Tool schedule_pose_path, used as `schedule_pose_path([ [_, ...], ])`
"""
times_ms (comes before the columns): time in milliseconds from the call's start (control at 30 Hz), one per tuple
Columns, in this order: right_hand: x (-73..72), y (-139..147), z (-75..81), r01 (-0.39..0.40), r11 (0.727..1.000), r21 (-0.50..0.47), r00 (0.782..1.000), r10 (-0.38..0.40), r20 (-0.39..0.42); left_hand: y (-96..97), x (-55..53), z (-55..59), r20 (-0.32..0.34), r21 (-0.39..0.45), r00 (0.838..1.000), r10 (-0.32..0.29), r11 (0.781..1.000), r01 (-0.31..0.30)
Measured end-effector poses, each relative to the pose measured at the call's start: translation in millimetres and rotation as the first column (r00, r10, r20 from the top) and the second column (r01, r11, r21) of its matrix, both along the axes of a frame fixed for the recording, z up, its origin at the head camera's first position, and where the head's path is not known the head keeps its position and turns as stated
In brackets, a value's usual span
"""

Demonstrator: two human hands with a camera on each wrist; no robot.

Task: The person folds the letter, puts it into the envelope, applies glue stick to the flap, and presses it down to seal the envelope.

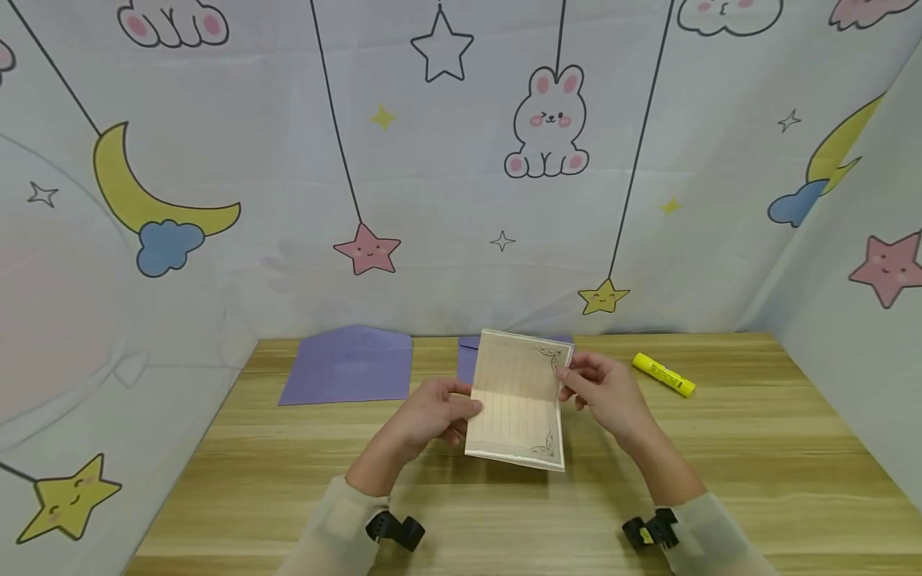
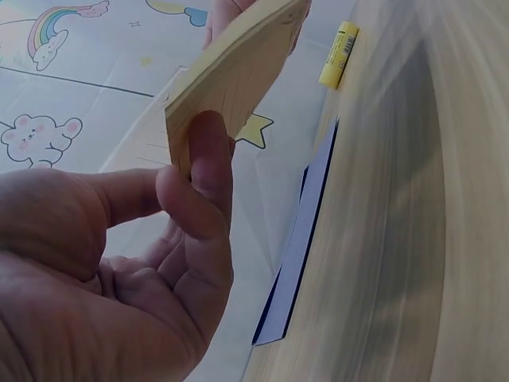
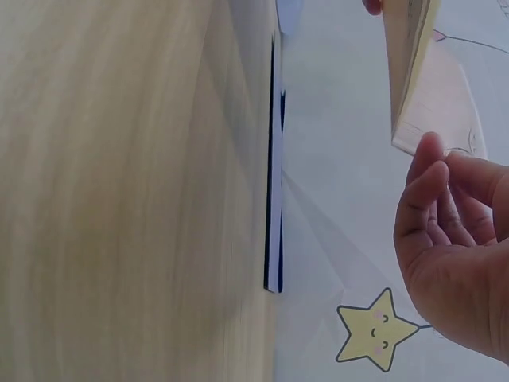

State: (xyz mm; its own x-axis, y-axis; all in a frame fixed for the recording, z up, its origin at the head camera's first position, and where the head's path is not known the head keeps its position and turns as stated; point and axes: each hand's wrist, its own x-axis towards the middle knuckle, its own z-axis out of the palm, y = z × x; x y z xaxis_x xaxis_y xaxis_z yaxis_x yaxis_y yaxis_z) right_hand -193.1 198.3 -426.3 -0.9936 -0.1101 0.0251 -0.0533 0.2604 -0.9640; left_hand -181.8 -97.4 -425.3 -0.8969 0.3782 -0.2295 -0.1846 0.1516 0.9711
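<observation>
Both hands hold cream lined writing paper (image 1: 513,416) up over the table. It bends across the middle and has scroll ornaments in its right corners. My left hand (image 1: 435,410) pinches the left edge, thumb on the front face; in the left wrist view the left hand (image 2: 159,247) has its fingers behind the paper (image 2: 238,72). My right hand (image 1: 603,392) pinches the upper right edge. The right wrist view has the right hand's (image 3: 457,231) thumb and fingertips together on the far leaf of the paper (image 3: 437,103).
A purple envelope (image 1: 353,368) lies at the back left of the wooden table (image 1: 288,488), flap pointing back. Another purple envelope (image 1: 467,364) lies partly hidden behind the paper. A yellow stick with printed lettering (image 1: 664,375) lies back right. A patterned curtain (image 1: 446,184) hangs behind.
</observation>
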Motion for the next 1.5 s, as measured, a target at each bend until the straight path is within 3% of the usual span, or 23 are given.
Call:
schedule_pose_path([
  [167, -0.5, 0.8, -0.9, -0.060, 0.998, -0.032, 0.995, 0.057, -0.077, -2.2, -0.7, -1.1, 0.045, 0.057, 0.997, 0.057, 0.997, -0.060],
  [267, -0.7, 1.2, -2.1, -0.106, 0.994, 0.010, 0.982, 0.106, -0.157, -3.6, -1.9, -1.5, 0.077, 0.090, 0.991, 0.105, 0.990, -0.112],
  [400, -0.5, 0.2, -5.3, -0.140, 0.983, 0.118, 0.947, 0.168, -0.274, -4.1, -3.9, -0.8, 0.113, 0.127, 0.983, 0.146, 0.979, -0.160],
  [533, 1.0, -2.2, -7.7, -0.133, 0.966, 0.221, 0.909, 0.208, -0.362, -4.4, -4.2, -0.7, 0.106, 0.141, 0.982, 0.156, 0.975, -0.170],
  [700, 4.1, -5.4, -8.3, -0.106, 0.917, 0.385, 0.855, 0.282, -0.436, -4.3, -4.8, -3.3, 0.090, 0.142, 0.983, 0.158, 0.975, -0.170],
  [867, 4.1, -7.4, -9.0, -0.090, 0.869, 0.486, 0.820, 0.342, -0.459, -3.2, -4.2, -5.0, 0.011, 0.093, 0.978, 0.210, 0.973, -0.210],
  [1067, 7.7, -9.3, -5.7, -0.035, 0.859, 0.510, 0.812, 0.322, -0.487, 0.6, -0.8, -1.7, -0.154, 0.014, 0.954, 0.259, 0.965, -0.260],
  [1167, 11.1, -11.8, -1.2, -0.005, 0.867, 0.498, 0.805, 0.298, -0.512, 3.9, 3.5, 2.9, -0.265, -0.047, 0.935, 0.237, 0.965, -0.258],
  [1233, 13.6, -14.4, 1.5, 0.015, 0.873, 0.488, 0.791, 0.288, -0.539, 6.9, 6.8, 6.4, -0.360, -0.096, 0.911, 0.199, 0.964, -0.249],
  [1333, 17.8, -20.4, 6.8, 0.030, 0.881, 0.473, 0.754, 0.291, -0.589, 14.2, 12.7, 11.8, -0.489, -0.166, 0.863, 0.127, 0.958, -0.235],
  [1500, 25.3, -32.0, 13.6, 0.026, 0.888, 0.458, 0.679, 0.321, -0.661, 28.1, 24.1, 18.6, -0.650, -0.269, 0.760, -0.010, 0.939, -0.217],
])
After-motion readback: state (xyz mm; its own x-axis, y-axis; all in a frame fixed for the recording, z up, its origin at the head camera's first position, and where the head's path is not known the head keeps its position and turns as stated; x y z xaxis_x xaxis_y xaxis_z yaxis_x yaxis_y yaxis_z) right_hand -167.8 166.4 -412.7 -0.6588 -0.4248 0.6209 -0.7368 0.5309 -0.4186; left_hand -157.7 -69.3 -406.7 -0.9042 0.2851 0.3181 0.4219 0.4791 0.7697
